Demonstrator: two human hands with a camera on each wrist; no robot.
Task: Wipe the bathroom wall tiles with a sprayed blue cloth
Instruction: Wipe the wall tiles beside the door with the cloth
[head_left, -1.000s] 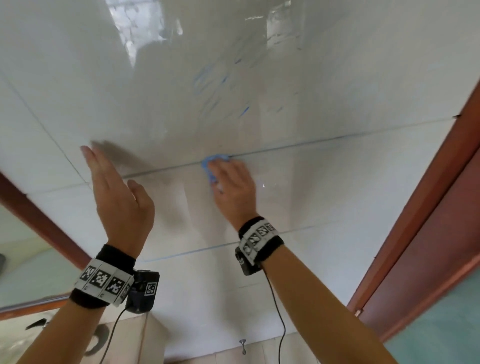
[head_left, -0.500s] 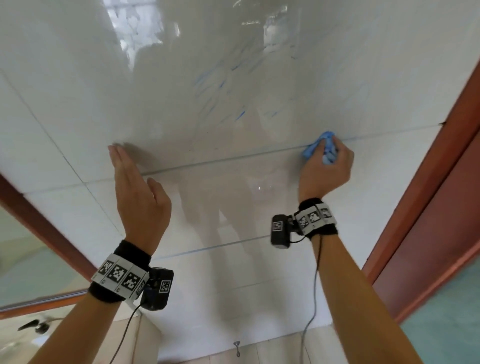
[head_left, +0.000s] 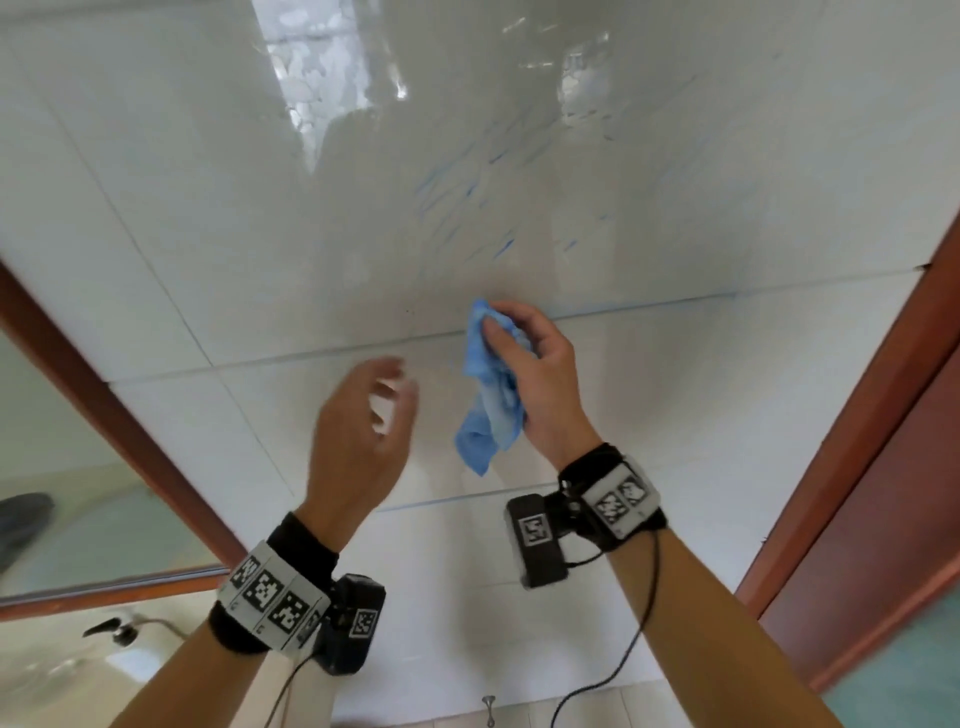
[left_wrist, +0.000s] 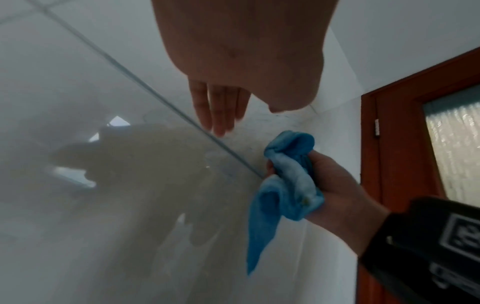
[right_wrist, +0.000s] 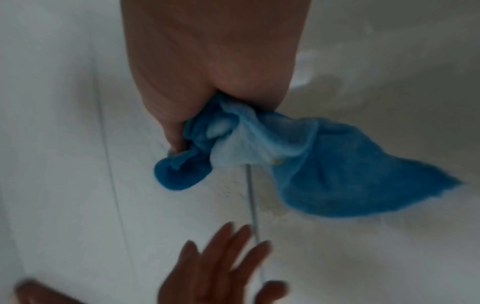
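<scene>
Cloth in right hand

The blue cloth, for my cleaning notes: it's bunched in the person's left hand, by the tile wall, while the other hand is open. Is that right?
Not quite: the blue cloth is bunched in the right hand, as the head view shows. The left hand is the open one, by the tile wall.

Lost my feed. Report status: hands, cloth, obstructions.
Right hand grips bunched blue cloth at the wall tiles, tail hanging. Left hand open, empty, beside it. Blue streaks above. Nothing in the way.
</scene>
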